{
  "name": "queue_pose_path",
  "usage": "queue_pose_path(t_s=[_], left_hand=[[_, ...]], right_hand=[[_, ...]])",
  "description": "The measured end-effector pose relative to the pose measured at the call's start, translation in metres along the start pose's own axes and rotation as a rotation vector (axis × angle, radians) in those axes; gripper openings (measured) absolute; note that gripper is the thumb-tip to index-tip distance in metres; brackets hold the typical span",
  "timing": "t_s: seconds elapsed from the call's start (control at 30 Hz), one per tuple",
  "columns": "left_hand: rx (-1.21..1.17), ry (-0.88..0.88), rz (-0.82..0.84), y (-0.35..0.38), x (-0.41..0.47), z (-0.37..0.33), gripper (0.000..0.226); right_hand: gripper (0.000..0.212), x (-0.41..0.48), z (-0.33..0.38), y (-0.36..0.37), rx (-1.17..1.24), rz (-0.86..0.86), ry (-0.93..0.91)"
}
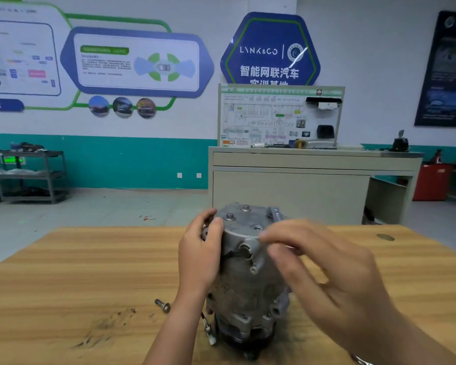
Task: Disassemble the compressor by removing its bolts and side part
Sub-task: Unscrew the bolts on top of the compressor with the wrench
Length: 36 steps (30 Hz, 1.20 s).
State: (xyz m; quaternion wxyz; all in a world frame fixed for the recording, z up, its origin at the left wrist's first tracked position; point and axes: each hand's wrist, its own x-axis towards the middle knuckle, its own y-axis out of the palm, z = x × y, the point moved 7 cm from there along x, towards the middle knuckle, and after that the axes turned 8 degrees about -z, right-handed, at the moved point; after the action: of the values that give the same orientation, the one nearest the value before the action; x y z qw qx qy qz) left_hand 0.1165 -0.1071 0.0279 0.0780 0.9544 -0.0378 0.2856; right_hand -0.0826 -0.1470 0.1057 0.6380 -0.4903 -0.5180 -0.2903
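Observation:
A grey metal compressor (245,280) stands on end on the wooden table (63,272), its end cover facing up. Two bolts, one (229,216) and another (245,208), sit in the top cover, and an empty bolt hole (256,227) shows near them. My left hand (199,255) grips the upper left side of the compressor, thumb on the cover's edge. My right hand (319,262) is blurred at the cover's right edge, fingers bent near the top; what it holds is unclear. A loose bolt (162,305) lies on the table to the left.
Dark grease smears (108,325) mark the table at the front left. Beyond the table stand a beige cabinet (300,185) with a wiring display board (279,115), a metal shelf cart (29,175) at the left wall and a red container (432,181) at the right.

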Motion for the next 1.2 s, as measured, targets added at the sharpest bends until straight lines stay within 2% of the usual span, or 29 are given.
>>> queue_pose_path(t_s=[0.1,0.17,0.2,0.27,0.33,0.4,0.47,0.53,0.63,0.7,0.77,0.83,0.9,0.97,1.03,1.1,1.13,1.2], left_hand=[[0.028,0.010,0.000,0.001,0.000,0.001,0.018],[0.033,0.007,-0.004,0.001,0.000,0.001,0.019],[0.039,0.007,-0.011,0.000,-0.001,0.001,0.018],[0.046,0.009,-0.024,0.000,-0.002,0.000,0.018],[0.051,0.006,-0.030,-0.001,-0.002,-0.001,0.019],[0.053,0.004,-0.028,-0.001,-0.002,0.000,0.021],[0.057,0.010,-0.027,-0.002,-0.002,-0.001,0.021],[0.071,0.018,-0.030,-0.001,-0.002,-0.001,0.022],[0.085,0.039,-0.027,-0.001,-0.001,-0.003,0.019],[0.052,0.059,-0.032,-0.002,-0.001,-0.006,0.015],[0.089,0.124,-0.044,-0.002,-0.003,-0.006,0.014],[0.145,0.127,-0.046,0.000,-0.003,-0.001,0.016],[0.129,0.083,-0.021,0.001,-0.003,0.003,0.013],[0.082,0.040,-0.004,0.001,-0.002,0.002,0.015],[0.058,0.025,-0.007,0.000,0.000,0.001,0.019],[0.053,0.016,-0.013,0.000,-0.001,0.000,0.018],[0.053,0.013,-0.019,0.000,-0.001,0.000,0.017],[0.055,0.015,-0.028,-0.001,-0.002,-0.001,0.017]], right_hand=[[0.023,-0.035,-0.054,-0.057,-0.182,-0.316,0.249],[0.024,-0.046,-0.104,-0.073,-0.240,-0.382,0.486],[0.023,-0.045,-0.132,-0.071,-0.273,-0.357,0.588],[0.029,-0.028,-0.183,-0.048,-0.331,-0.183,0.753],[0.040,-0.006,-0.223,-0.003,-0.263,0.104,0.938],[0.053,0.019,-0.233,0.050,-0.169,0.363,1.022],[0.064,0.037,-0.218,0.098,-0.145,0.616,0.978],[0.067,0.052,-0.189,0.139,-0.131,0.796,0.830],[0.079,0.065,-0.140,0.179,-0.028,0.889,0.622],[0.079,0.065,-0.097,0.177,-0.099,0.904,0.372],[0.063,0.060,-0.051,0.152,-0.193,0.730,0.068],[0.050,0.048,-0.017,0.112,-0.022,0.493,0.027],[0.043,0.028,-0.010,0.066,0.258,0.259,0.168],[0.031,0.004,-0.035,0.018,0.417,-0.065,0.360],[0.026,-0.025,-0.080,-0.020,0.388,-0.392,0.607],[0.010,-0.051,-0.137,-0.037,0.348,-0.646,0.867],[0.015,-0.055,-0.164,-0.036,0.325,-0.698,0.980],[0.044,-0.047,-0.211,-0.021,0.202,-0.623,1.164]])
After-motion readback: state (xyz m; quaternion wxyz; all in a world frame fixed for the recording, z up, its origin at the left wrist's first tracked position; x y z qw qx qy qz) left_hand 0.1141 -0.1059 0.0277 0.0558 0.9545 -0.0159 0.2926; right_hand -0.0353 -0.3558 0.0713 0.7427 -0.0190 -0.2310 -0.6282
